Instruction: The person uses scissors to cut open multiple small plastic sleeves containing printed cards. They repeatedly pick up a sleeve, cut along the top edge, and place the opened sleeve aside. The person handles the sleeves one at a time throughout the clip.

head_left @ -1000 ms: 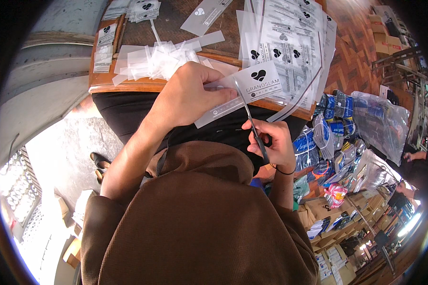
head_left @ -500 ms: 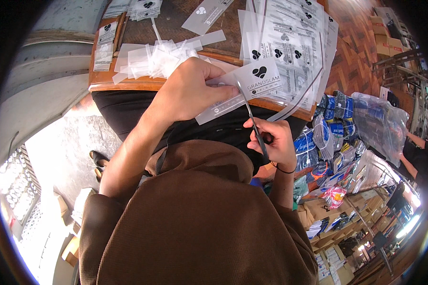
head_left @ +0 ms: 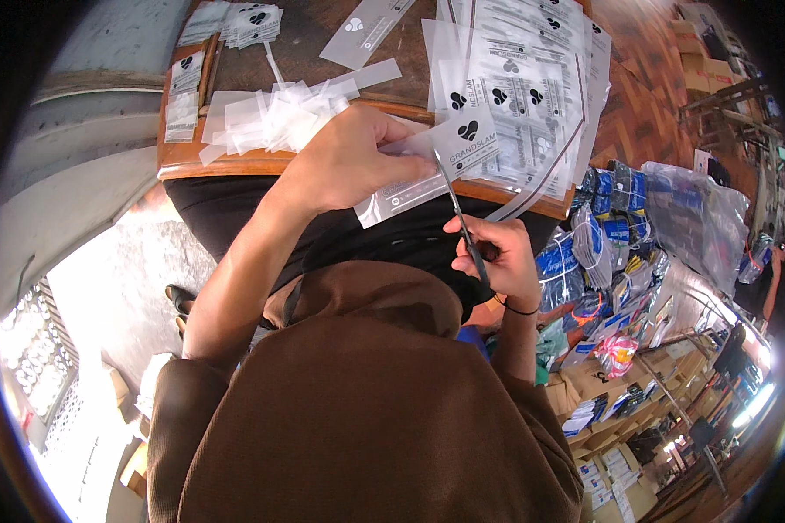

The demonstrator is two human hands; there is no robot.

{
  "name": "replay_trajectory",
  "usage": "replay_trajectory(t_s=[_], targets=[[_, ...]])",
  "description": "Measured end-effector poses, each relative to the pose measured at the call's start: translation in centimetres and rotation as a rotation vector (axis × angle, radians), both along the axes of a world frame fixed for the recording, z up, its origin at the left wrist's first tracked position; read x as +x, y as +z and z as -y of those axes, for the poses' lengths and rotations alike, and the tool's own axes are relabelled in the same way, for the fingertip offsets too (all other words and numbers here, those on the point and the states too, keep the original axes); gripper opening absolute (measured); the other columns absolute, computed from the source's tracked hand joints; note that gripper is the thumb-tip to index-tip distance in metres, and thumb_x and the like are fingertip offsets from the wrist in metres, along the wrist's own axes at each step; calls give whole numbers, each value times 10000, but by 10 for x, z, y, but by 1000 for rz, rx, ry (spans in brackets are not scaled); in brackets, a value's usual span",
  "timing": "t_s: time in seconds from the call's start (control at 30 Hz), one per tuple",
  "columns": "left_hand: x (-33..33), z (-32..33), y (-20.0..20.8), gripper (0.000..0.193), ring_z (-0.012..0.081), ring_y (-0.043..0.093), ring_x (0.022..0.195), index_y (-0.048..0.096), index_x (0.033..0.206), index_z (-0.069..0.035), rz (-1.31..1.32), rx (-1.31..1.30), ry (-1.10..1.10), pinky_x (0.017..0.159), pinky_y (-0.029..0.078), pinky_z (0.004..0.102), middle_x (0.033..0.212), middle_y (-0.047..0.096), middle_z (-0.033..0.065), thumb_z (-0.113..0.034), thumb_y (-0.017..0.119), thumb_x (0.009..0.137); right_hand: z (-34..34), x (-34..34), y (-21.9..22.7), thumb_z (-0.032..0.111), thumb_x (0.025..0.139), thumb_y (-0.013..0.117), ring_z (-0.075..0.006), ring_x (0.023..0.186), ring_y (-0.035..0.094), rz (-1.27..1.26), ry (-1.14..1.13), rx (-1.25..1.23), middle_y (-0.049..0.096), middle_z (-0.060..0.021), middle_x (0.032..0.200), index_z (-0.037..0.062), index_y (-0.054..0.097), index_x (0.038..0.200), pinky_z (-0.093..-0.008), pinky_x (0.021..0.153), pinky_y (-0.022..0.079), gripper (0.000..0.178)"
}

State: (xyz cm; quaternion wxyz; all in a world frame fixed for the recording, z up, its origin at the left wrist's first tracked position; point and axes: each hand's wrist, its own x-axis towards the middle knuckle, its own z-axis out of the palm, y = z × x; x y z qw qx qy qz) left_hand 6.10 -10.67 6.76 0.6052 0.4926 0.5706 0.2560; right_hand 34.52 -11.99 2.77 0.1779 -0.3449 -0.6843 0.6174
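Note:
My left hand (head_left: 358, 161) pinches a strip of translucent printed labels (head_left: 471, 144) between thumb and fingers, above the near edge of the wooden table. A pair of scissors (head_left: 460, 216) is gripped in my right hand (head_left: 504, 253), with its dark handles partly hidden by the fingers. The scissor blades point away from me and lie across the strip, just right of my left fingertips. Whether the blades are parted is too fine to tell. Just beyond my left hand lies a loose heap of blank translucent offcuts (head_left: 279, 118).
Large printed translucent sheets (head_left: 532, 78) overlap on the table's right side. Small stacks of cut labels (head_left: 253, 24) sit at the far left, and a single strip (head_left: 366, 30) lies at the back. Bundled blue packages (head_left: 589, 231) are piled right of the table. Another person's arm (head_left: 772, 283) shows far right.
The view has shifted slightly, so the table appears a little further left. My hands, strip and scissors keep nearly the same arrangement. At far right, the other person's arm has moved away from the clear plastic bag.

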Motion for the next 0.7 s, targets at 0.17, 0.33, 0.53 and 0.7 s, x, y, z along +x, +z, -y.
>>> replay_trajectory(t_s=[0.17,0.33,0.53,0.7], targets=[[3,0,-15,317,105,609,681,786,1075,-29,32,3,7,677,502,299,792,746,83,-270,759,870,5,0,-8,171,771,903,-63,509,504,-4,-32,16,549,7,614,14,729,1110,-232,506,390,412],[-1,-8,-8,307,112,619,696,782,1064,-25,-112,-34,-63,688,505,300,802,748,88,-265,751,876,4,-1,-12,172,785,896,-51,506,508,32,-45,29,532,4,596,12,726,1106,-229,503,385,397],[-6,-6,0,221,102,642,764,773,1000,-6,-95,-45,-5,737,523,300,866,753,75,-201,752,897,6,0,-12,103,812,869,-40,551,556,-22,-64,-199,614,1,649,-5,697,1157,-221,525,422,400],[3,7,-17,267,98,649,865,650,1131,35,217,133,359,774,546,273,1003,710,72,-60,756,906,14,-31,-9,35,826,840,-87,708,664,-209,-362,-286,709,-45,802,-7,628,1251,-221,641,513,476]])
